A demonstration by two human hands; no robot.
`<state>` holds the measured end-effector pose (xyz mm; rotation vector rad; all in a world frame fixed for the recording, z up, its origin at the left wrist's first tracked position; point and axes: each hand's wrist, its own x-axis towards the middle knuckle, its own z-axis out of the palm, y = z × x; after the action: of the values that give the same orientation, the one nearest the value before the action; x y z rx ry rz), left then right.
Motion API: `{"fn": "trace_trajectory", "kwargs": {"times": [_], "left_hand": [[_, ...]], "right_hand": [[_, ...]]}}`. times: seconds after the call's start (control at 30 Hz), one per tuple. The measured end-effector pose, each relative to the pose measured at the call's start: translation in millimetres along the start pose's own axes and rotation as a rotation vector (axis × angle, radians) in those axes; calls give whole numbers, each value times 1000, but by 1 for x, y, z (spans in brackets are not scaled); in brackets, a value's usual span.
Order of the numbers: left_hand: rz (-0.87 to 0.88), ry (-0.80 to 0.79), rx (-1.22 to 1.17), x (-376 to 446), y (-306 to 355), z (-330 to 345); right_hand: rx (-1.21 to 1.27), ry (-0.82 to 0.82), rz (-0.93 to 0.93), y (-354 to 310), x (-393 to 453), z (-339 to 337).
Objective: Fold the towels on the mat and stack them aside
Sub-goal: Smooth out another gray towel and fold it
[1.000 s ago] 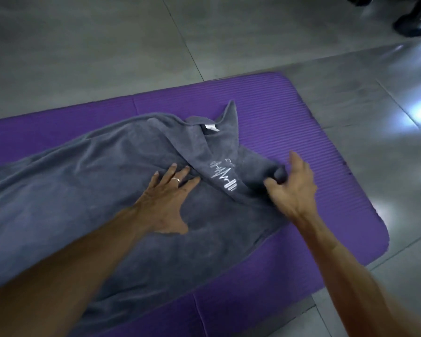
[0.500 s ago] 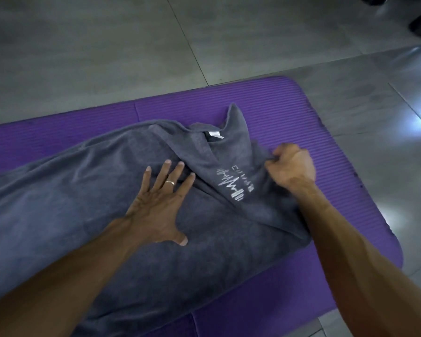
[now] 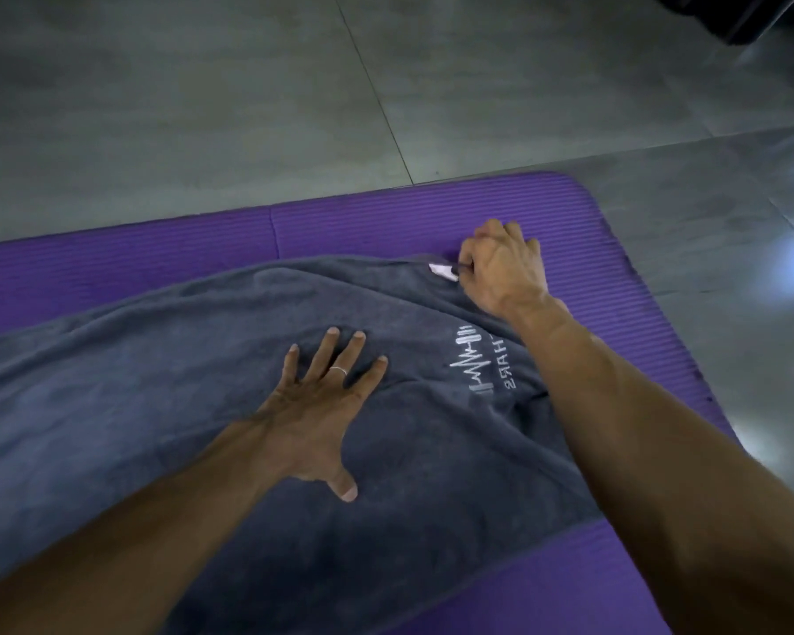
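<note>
Left hand: your left hand (image 3: pixel 315 421) lies flat on the towel (image 3: pixel 157 428), palm down, fingers straight and spread wide, thumb out toward 5 o'clock. It grips nothing; it presses the cloth down near the towel's middle.
Ring: a plain band (image 3: pixel 339 369) sits on one finger of that hand.
Towel: grey, spread across the mat (image 3: pixel 363 222), running off the picture at 9 o'clock. Its near edge crosses the mat at 5 o'clock. Cloth shows shallow creases around your left fingertips.
Logo: white stitched mark with lettering (image 3: pixel 477 366), at 3 o'clock from your left hand, just beside your right forearm. Lettering only partly legible.
Right hand: your right hand (image 3: pixel 500 268) is at the towel's far corner, at 1 o'clock from the left hand, fingers curled and pinching the cloth edge.
Tag: small white label (image 3: pixel 443 271) touching your right fingers at the corner.
Mat: purple, ribbed, under the towel; bare strip shows beyond the far edge and at 4 o'clock.
Floor: grey tiles (image 3: pixel 202 107) beyond the mat at 12 o'clock.
</note>
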<state>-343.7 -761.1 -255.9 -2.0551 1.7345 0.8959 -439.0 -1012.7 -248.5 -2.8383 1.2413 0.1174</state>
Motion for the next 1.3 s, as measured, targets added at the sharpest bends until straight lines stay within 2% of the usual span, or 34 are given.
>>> {"fn": "trace_trajectory", "kwargs": {"times": [0.07,0.13,0.23,0.27,0.33,0.43,0.47,0.5,0.57,0.63,0.73,0.77,0.83,0.9,0.97,1.13,1.2,1.3], "left_hand": [[3,7,1,1,-1,1],[-2,24,11,3,-2,3],[-13,20,16,5,-2,3],[-18,18,12,5,-2,3],[-28,12,12,5,-1,2],[-43,38,29,4,0,1],[-48,40,38,2,1,0],[-51,43,56,0,2,-1],[-50,72,78,-7,8,0],[3,156,77,-20,22,6],[220,519,108,-37,46,35],[281,583,57,-41,55,48],[314,573,6,-46,74,66],[268,539,16,-46,91,79],[215,534,75,-45,107,86],[257,505,201,-51,125,99],[246,507,231,-50,127,101],[301,527,203,-50,135,104]], "right_hand": [[2,124,115,-5,18,-2],[111,215,265,-8,34,-10],[265,176,355,-17,32,-12],[268,183,309,-21,20,-10],[269,200,93,-28,-18,2],[215,21,-332,-20,-104,31],[143,-11,-362,-7,-129,43],[99,-20,-293,9,-149,51],[79,16,-32,46,-176,56],[46,1,194,76,-195,53],[234,-4,487,94,-213,41],[291,-3,552,95,-219,37],[349,-6,625,95,-227,33],[448,-12,704,93,-230,31],[601,4,811,93,-232,33],[1039,130,958,102,-242,33],[1066,143,951,110,-247,30],[970,213,969,125,-253,33]]}}
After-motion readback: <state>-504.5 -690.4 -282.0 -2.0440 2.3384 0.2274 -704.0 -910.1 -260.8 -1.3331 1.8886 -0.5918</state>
